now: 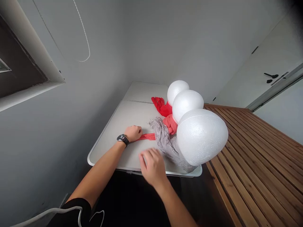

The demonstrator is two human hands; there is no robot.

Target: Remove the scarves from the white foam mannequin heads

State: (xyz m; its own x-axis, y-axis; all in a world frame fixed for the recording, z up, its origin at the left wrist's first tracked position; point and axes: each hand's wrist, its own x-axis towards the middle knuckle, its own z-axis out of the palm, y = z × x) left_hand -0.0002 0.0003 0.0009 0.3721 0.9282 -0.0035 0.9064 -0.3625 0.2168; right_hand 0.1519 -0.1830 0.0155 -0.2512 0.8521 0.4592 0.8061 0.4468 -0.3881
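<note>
At the left of the frame a grey wall and a window frame edge run down to a white folding table [111,126] in the middle. The left hand [133,133], with a wristwatch [122,138] on its wrist, rests on the tabletop at centre-left with the fingers curled into a loose fist. It pins or grips the end of a coral-red scarf [148,136] that lies flat and stretched toward the right.

Just below and right of it, the right hand [153,167] hovers near the table's front edge. It is blurred, with the fingers spread and bent and nothing visibly in them, and whether the fingertips touch the tabletop cannot be told.

Right of centre, a grey scarf [163,140] trails loosely from the neck of the nearest white foam head [201,137] and lies crumpled across the red strip. Behind it, the coral-red scarf gathers at the neck of the middle foam head [187,105]. A brighter red scarf [162,106] lies bunched at the base of the far foam head [177,90].

Judged from how things lie, each head has a scarf at its neck, yet none looks neatly wrapped or tied. The coral-red one is only being drawn out straight, so most of the work seems left.

At the far right a wooden slatted floor [255,157] runs along the table.
</note>
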